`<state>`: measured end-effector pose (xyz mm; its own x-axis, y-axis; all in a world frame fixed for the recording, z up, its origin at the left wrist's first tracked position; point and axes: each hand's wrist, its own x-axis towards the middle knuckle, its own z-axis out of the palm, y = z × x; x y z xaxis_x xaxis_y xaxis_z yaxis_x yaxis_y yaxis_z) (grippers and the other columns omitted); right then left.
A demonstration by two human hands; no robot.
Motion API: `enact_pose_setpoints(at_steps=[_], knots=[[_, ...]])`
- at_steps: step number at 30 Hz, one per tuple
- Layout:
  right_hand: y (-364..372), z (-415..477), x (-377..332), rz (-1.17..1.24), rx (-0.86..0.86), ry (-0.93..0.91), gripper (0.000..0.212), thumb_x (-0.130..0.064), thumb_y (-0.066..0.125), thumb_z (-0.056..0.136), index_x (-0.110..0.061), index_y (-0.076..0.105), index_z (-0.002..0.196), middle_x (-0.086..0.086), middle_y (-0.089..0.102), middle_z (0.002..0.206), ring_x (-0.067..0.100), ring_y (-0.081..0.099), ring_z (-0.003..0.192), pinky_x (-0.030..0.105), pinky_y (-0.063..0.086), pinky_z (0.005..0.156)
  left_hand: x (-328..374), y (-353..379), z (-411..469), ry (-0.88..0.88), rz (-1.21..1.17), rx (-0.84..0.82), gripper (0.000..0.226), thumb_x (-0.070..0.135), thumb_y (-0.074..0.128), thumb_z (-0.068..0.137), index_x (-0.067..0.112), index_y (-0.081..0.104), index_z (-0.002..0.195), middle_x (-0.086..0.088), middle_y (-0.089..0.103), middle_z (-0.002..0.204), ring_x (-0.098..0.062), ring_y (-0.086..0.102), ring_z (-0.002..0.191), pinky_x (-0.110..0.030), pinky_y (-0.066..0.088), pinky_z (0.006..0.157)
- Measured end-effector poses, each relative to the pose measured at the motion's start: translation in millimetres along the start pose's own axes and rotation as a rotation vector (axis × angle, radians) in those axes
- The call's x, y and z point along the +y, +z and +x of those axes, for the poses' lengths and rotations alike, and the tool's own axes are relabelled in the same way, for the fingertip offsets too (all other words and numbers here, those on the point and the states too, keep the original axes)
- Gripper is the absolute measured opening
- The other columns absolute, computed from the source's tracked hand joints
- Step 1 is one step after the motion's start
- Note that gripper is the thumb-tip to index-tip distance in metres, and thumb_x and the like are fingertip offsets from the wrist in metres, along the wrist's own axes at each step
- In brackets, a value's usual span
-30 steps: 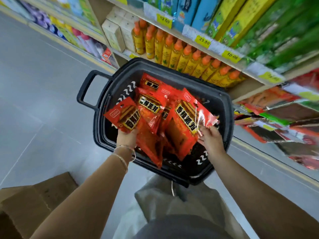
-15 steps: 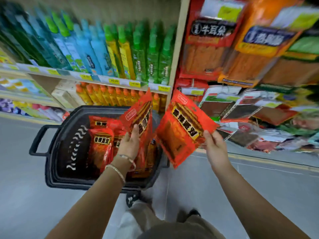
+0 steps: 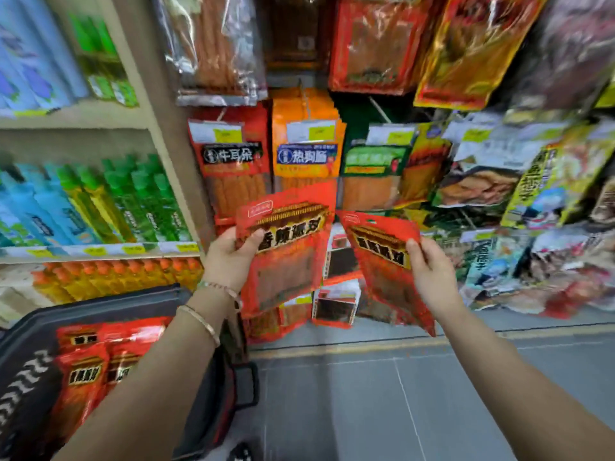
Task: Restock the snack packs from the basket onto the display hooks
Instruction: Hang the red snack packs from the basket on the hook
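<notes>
Head view, one entry per item.
- Left hand (image 3: 229,261): grasps a red snack pack (image 3: 286,257) by its left edge, thumb across the printed front. The pack is held upright in front of the hanging display.
- Right hand (image 3: 432,277): grasps a second red pack (image 3: 386,271) by its right edge, thumb on the front. The pack is tilted, its lower corner pointing down over the floor.
- Pack edges: the top corners sit just beside each other. Contact cannot be told through the blur.
- Basket (image 3: 109,302): dark, at lower left under the left forearm, with more red packs (image 3: 86,371) lying inside.
- Display packs (image 3: 233,168): hanging in rows behind both held packs. A thin rod (image 3: 377,109) is possibly a hook.
- Bottle shelf (image 3: 133,201): left of the display, beyond an upright post (image 3: 166,144).
- Floor (image 3: 366,394): grey tile, open between the forearms and right of the basket.
</notes>
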<state>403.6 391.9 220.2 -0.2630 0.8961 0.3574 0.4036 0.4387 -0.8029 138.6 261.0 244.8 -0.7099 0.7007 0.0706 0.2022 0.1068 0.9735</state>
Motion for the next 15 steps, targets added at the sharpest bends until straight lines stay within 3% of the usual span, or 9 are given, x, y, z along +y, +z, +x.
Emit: enact_pose_setpoints(at_steps=[2, 3, 5, 8, 10, 15], knots=[[-22, 27, -8, 0.003, 0.062, -0.011, 0.035, -0.021, 0.041, 0.101, -0.028, 0.034, 0.067, -0.009, 0.035, 0.065, 0.001, 0.039, 0.06, 0.026, 0.025, 0.06, 25, 14, 13, 0.074, 0.01, 0.022, 0.014, 0.029, 0.064, 0.086, 0.031, 0.063, 0.072, -0.004, 0.069, 0.086, -0.015, 0.06, 0.081, -0.033, 0.05, 0.074], [-31, 40, -14, 0.023, 0.095, -0.03, 0.035, -0.022, 0.042, 0.101, -0.027, 0.034, 0.067, -0.009, 0.034, 0.065, 0.0, 0.039, 0.059, 0.024, 0.027, 0.059, 38, 20, 18, 0.107, 0.013, 0.037, 0.015, 0.031, 0.064, 0.086, 0.034, 0.063, 0.072, 0.004, 0.068, 0.083, -0.014, 0.059, 0.079, -0.029, 0.047, 0.071], [-44, 66, -25, 0.066, 0.133, -0.092, 0.03, -0.025, 0.04, 0.102, -0.024, 0.042, 0.071, -0.008, 0.037, 0.067, -0.004, 0.04, 0.061, 0.013, 0.031, 0.059, 62, 30, 30, 0.142, -0.013, 0.043, 0.015, 0.036, 0.065, 0.084, 0.035, 0.065, 0.069, 0.013, 0.065, 0.074, -0.014, 0.06, 0.076, -0.035, 0.049, 0.074], [-57, 107, -43, 0.12, 0.153, -0.146, 0.029, -0.027, 0.038, 0.102, -0.008, 0.057, 0.09, 0.002, 0.051, 0.077, -0.004, 0.045, 0.068, 0.007, 0.034, 0.065, 93, 41, 51, 0.202, -0.031, 0.032, 0.019, 0.042, 0.064, 0.084, 0.038, 0.066, 0.065, 0.007, 0.062, 0.069, -0.019, 0.058, 0.072, -0.045, 0.051, 0.079], [-62, 133, -58, 0.174, 0.167, -0.163, 0.026, -0.027, 0.039, 0.102, -0.013, 0.059, 0.092, -0.003, 0.055, 0.082, -0.005, 0.048, 0.07, 0.007, 0.036, 0.066, 110, 47, 69, 0.248, -0.055, 0.033, 0.02, 0.046, 0.062, 0.084, 0.036, 0.066, 0.068, 0.002, 0.064, 0.075, -0.021, 0.061, 0.076, -0.044, 0.052, 0.08], [-72, 200, -94, 0.249, 0.259, -0.179, 0.029, -0.024, 0.042, 0.101, -0.02, 0.053, 0.075, -0.004, 0.046, 0.073, 0.011, 0.047, 0.066, 0.027, 0.035, 0.064, 148, 64, 118, 0.355, -0.051, 0.109, 0.029, 0.047, 0.059, 0.085, 0.029, 0.06, 0.063, 0.015, 0.06, 0.065, 0.001, 0.053, 0.063, -0.017, 0.043, 0.063]])
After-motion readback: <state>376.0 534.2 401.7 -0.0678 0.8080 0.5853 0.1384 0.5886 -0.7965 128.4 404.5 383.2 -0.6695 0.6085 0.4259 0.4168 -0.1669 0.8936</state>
